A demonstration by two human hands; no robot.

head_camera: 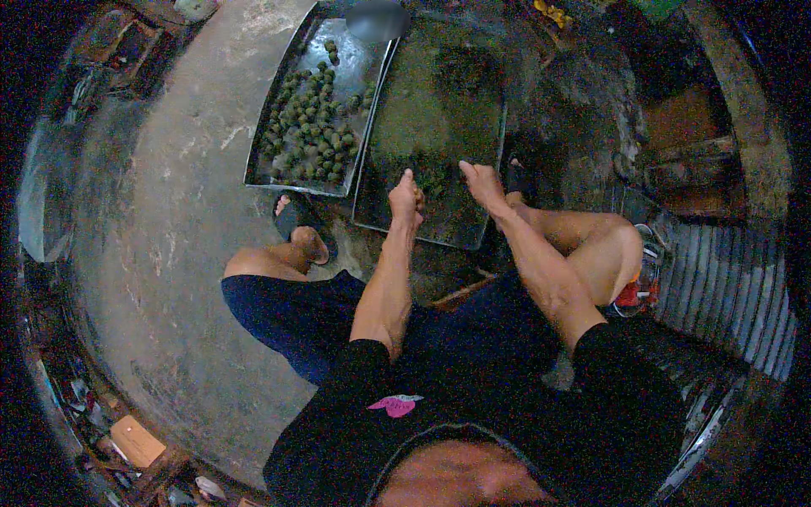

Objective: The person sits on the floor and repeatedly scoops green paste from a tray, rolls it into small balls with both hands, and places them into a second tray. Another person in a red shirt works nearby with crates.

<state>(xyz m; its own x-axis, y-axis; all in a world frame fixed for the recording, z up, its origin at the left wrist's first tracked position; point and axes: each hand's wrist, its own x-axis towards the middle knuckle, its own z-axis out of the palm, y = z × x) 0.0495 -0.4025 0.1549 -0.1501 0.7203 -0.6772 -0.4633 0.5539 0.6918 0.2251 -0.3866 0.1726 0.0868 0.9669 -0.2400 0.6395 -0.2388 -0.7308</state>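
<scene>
Before me lie two rectangular metal trays side by side. The left metal tray (298, 189) bears many small round green balls (317, 120), most of them in its nearer part. A thin layer of fine greenish material covers the right tray (412, 108), with a darker green clump (434, 180) between my hands and a dark heap at its far end. My left hand (407, 198) is over the right tray's near left part, fingers curled and thumb up; whether it holds anything is unclear. My right hand (483, 184), also curled, is over that tray's right side, its contents hidden.
Sandalled feet flank the trays, the left sandal (293, 215) close to the left tray's near edge. A corrugated metal sheet (716, 285) lies at the right, beside a red object (633, 295) near my knee. Concrete floor (171, 253) stretches along the left. A grey round blur covers the trays' far edge.
</scene>
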